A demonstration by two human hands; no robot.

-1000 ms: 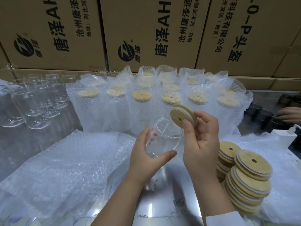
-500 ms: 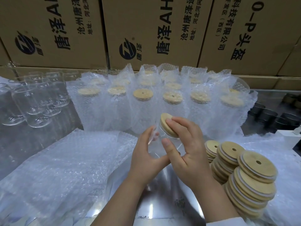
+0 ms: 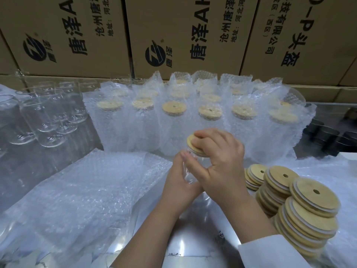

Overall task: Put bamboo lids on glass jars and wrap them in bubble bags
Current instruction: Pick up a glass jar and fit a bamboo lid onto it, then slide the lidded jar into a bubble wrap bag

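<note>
a person's two hands meet over the middle of a shiny tabletop. the left hand grips a clear glass jar, fingers and thumb curled round its side, holding it tilted slightly away. the right hand lies over a round bamboo lid that sits on the jar's mouth, fingers curved across the lid's top and thumb against the glass just below. a white sleeve covers the right forearm.

just right of the hands stand several leaning stacks of bamboo lids, each lid with a small hole and a pale ring round the edge. to the left lies a loose pile of flat bubble bags.

behind the hands, rows of lidded jars in bubble bags stand upright, touching one another. at far left, bare glass jars stand close together without lids. dark round containers sit at the right edge, too dim to tell more. brown cardboard boxes with black printed characters fill the back wall.
</note>
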